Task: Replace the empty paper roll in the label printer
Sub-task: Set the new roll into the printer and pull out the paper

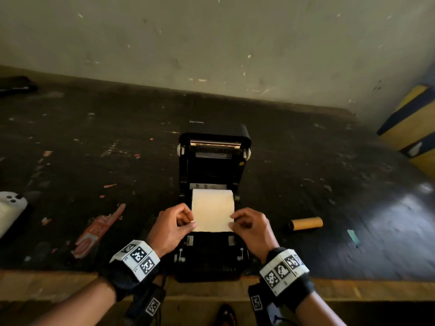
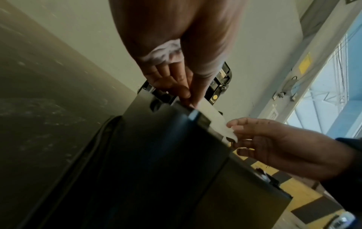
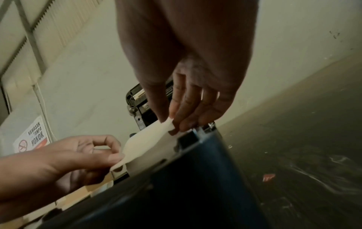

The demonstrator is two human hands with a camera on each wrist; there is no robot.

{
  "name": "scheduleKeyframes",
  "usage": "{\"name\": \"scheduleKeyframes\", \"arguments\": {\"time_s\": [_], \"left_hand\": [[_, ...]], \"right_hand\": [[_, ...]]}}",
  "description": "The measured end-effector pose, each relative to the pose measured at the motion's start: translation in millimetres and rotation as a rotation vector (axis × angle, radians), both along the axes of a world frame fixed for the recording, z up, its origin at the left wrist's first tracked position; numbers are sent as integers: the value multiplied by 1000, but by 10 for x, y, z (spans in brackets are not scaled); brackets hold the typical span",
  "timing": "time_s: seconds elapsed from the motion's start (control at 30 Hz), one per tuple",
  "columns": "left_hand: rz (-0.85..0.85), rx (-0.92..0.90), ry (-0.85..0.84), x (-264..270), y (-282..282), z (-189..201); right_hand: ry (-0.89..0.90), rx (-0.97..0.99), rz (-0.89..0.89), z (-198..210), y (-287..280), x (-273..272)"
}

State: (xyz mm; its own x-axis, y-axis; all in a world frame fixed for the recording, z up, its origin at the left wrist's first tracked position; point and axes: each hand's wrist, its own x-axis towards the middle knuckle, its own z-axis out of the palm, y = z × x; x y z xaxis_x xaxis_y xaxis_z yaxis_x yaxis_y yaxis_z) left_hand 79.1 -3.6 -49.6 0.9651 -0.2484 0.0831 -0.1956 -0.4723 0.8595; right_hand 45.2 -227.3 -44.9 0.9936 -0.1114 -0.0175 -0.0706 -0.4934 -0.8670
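The black label printer (image 1: pixel 213 262) stands with its lid (image 1: pixel 215 147) swung up and back. A white paper roll (image 1: pixel 211 198) sits in its bay, and a strip of paper (image 1: pixel 211 218) runs from it toward me. My left hand (image 1: pixel 175 223) pinches the strip's left edge. My right hand (image 1: pixel 247 223) pinches the right edge. In the left wrist view the paper (image 2: pixel 215 117) shows between the left fingers (image 2: pixel 184 93) and the right hand (image 2: pixel 254 134). In the right wrist view the paper (image 3: pixel 145 142) hangs slack between both hands. An empty brown cardboard core (image 1: pixel 306 223) lies right of the printer.
The dark worktop (image 1: pixel 94 149) is scuffed, with a red-and-white wrapper (image 1: pixel 98 231) to the left and a white device (image 1: pixel 11 208) at the left edge. A teal scrap (image 1: pixel 353 236) lies at the right, near a yellow-and-black barrier (image 1: pixel 412 128). A wall stands behind.
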Motion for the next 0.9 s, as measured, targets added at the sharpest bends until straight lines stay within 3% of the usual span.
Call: {"name": "scheduleKeyframes", "arguments": {"time_s": [0.27,0.53,0.73,0.9], "left_hand": [[-33,70,20,-23,48,-65],[-114,133,52,3,95,19],[-74,116,18,-5,70,24],[-129,137,103,50,70,44]], "right_hand": [[81,-46,-57,-53,56,42],[148,-12,-41,-10,33,35],[202,-92,29,50,5,61],[187,-22,13,48,-5,50]]}}
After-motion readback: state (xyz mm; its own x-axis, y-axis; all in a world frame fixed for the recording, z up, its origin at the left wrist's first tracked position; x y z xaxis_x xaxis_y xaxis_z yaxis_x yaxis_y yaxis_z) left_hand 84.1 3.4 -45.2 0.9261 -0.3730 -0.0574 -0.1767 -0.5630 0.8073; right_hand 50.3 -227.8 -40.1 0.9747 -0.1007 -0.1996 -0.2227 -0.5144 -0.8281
